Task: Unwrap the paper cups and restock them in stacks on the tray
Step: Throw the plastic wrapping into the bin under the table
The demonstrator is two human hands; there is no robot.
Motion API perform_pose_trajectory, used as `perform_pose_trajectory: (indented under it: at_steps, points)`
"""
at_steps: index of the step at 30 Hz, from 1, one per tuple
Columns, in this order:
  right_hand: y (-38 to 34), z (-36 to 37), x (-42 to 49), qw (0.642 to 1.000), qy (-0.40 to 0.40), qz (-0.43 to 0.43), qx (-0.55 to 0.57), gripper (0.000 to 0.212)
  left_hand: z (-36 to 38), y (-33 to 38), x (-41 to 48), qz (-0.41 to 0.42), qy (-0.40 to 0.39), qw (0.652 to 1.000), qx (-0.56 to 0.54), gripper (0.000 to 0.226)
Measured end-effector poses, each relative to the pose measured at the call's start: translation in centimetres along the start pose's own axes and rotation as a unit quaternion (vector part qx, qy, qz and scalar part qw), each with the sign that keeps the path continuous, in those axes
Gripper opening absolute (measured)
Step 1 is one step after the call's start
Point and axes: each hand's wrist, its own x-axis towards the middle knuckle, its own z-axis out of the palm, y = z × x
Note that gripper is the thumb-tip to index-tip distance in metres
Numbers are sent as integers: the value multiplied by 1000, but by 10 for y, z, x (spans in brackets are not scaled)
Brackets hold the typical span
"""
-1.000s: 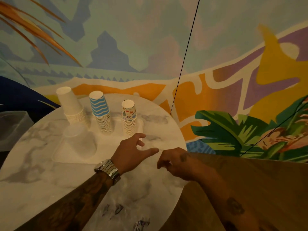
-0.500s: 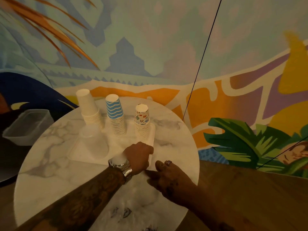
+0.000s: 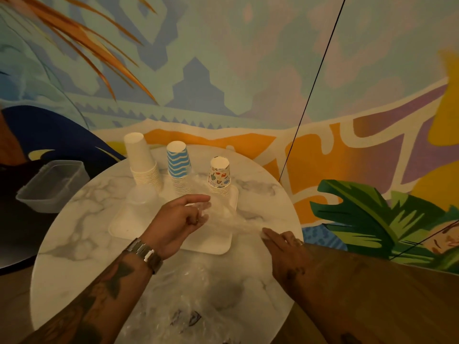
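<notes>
Tray [image 3: 129, 227] back row is blocked by white stack [image 3: 142, 165], blue-striped stack [image 3: 177, 165] and patterned stack [image 3: 219, 177], with a clear cup stack [image 3: 142, 199] just in front of the white one and clear wrap [image 3: 231, 217] strung over the tray's right half; table [image 3: 74, 232] is bare marble on the left, with loose film [image 3: 198, 301] crumpled at the near edge.

table [image 3: 82, 244]: glossy marble | wrap [image 3: 231, 219]: clear crinkled plastic | watch [image 3: 146, 252]: metal
</notes>
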Motion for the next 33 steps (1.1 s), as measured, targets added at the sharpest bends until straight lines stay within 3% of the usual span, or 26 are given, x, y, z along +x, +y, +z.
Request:
perform_pose_trajectory:
  at_steps: [3, 5, 7, 10, 14, 18, 20, 23, 25, 27, 28, 30, 33]
  points:
    - [4, -1, 0, 998, 7, 58, -2, 88, 2, 9, -6, -36, -18, 999, -23, 23]
    - [9, 6, -5, 998, 52, 33, 1, 90, 3, 11, -6, 4, 16, 999, 40, 10]
    - [11, 11, -7, 998, 57, 12, 30, 84, 1, 12, -5, 49, 50, 997, 36, 9]
    - [14, 5, -10, 994, 72, 44, 66, 58, -6, 21, -6, 87, 40, 990, -108, 16]
    - [16, 5, -12, 992, 74, 14, 97, 73, -17, 30, -9, 111, 43, 963, -240, 19]
    - [18, 2, 10, 964, 116, 153, 183, 26, -26, 28, -14, 117, 96, 963, -223, 19]
    - [16, -8, 17, 935, 158, 214, 236, 21, -35, 29, -17, 127, 127, 963, -200, 21]
    - [20, -38, 32, 841, 169, 299, 418, 29, -48, 34, -21, 149, 157, 967, -136, 30]
    - [24, -58, 43, 775, 163, 303, 530, 35, -53, 39, -27, 177, 166, 969, -54, 37]
    - [31, -71, 53, 711, 164, 302, 614, 41, -57, 43, -32, 203, 182, 952, 142, 44]
    - [35, -76, 57, 683, 162, 302, 645, 41, -60, 43, -33, 206, 189, 924, 262, 46]
    - [42, -81, 65, 676, 159, 301, 654, 42, -67, 45, -33, 190, 187, 868, 419, 40]
    - [48, -81, 74, 692, 159, 309, 632, 45, -71, 45, -36, 186, 180, 844, 469, 15]
